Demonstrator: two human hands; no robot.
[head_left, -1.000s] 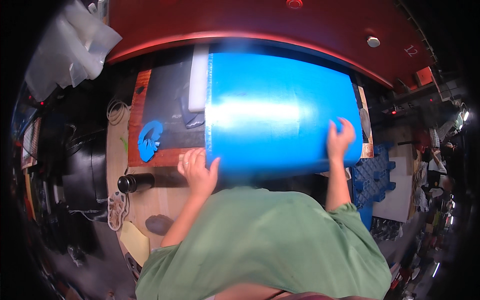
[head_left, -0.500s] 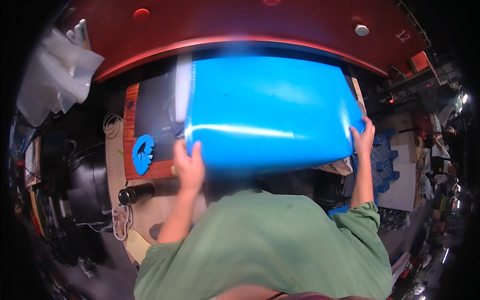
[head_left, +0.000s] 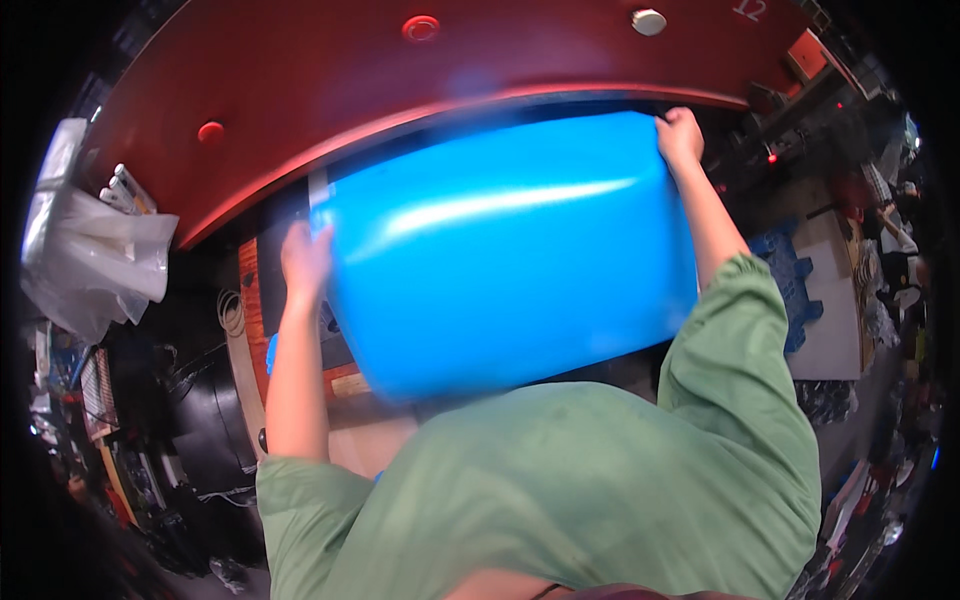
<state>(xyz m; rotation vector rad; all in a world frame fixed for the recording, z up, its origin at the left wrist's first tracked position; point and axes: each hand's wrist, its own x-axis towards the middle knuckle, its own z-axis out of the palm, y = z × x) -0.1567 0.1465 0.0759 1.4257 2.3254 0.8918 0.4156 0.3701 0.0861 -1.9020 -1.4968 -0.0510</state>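
A large, glossy blue plastic sheet spreads out in front of me, slightly blurred and slanting up to the right. My left hand is at its left edge, thumb and fingers closed there, though motion softens them. At the far right corner, my right hand pinches the sheet with bent fingers. The sheet's far side reaches up to the front of a red machine. Most of the work surface under the sheet is hidden.
The machine's front carries a red button and a silver knob. Clear plastic film hangs at the left. A brown wooden edge shows beside the sheet, near a coiled cord. A blue pallet lies at the right.
Both hands have moved farther away along the sheet's sides, the right one up to the far corner. The sheet now slants and covers more of the board at left. The view has turned.
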